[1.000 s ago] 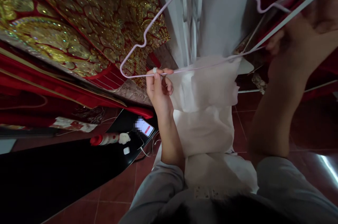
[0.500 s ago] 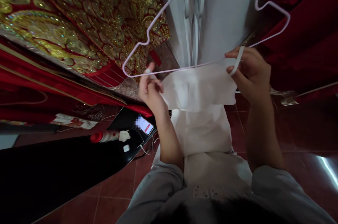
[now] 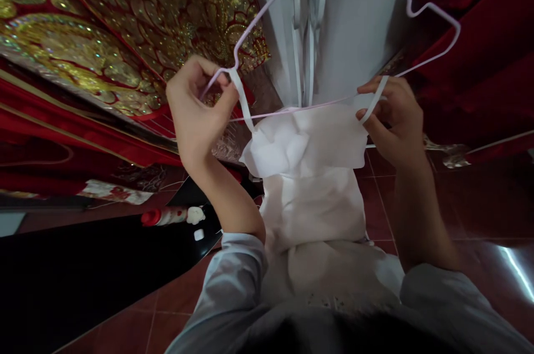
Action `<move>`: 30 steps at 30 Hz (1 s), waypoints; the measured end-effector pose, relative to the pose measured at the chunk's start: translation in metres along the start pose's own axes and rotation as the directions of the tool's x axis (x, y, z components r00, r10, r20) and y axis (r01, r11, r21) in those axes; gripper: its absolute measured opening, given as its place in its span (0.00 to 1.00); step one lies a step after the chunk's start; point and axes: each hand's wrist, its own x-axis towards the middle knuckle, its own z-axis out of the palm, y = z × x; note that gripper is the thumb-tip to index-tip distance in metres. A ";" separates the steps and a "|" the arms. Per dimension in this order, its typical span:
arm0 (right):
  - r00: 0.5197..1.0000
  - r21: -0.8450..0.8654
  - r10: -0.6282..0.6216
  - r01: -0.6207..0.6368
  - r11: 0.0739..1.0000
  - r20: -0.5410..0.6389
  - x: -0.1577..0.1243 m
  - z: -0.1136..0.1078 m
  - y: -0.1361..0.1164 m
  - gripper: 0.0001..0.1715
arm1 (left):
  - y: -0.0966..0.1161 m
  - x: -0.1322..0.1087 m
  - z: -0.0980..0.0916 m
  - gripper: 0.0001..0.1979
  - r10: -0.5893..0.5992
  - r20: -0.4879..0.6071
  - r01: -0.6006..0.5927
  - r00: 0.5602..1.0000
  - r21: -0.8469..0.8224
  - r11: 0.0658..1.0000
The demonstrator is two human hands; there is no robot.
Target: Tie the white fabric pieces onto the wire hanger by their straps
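A pale pink hanger [image 3: 269, 7] hangs before me, its lower bar behind the top edge of a white garment [image 3: 321, 137] with thin straps. My left hand [image 3: 200, 106] is closed around the hanger's left end, pinching the left white strap [image 3: 242, 95] at the notch; that strap runs taut down to the garment. On the other side, my right hand [image 3: 394, 117] has its thumb and fingers curled on the right strap [image 3: 376, 99], which is stretched across them below the hanger's right notch. The garment droops toward my body.
Red and gold sequined garments [image 3: 125, 37] hang at the left, dark red cloth [image 3: 479, 48] at the right. Pale doors with long handles [image 3: 309, 48] stand behind the hanger. A black table [image 3: 104, 270] at lower left bears a red-capped bottle [image 3: 162, 216] and a small white case [image 3: 199, 234].
My left hand has moved up and left from below the bar to the hanger's left notch, bringing the left strap there. My right hand has barely shifted. My left arm now covers the phone.
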 end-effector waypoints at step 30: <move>0.819 -0.439 -0.516 0.378 0.815 -0.252 0.076 -0.042 -0.018 0.11 | -0.045 -0.059 0.054 0.12 -0.128 -0.122 0.026 0.984 -0.618 0.786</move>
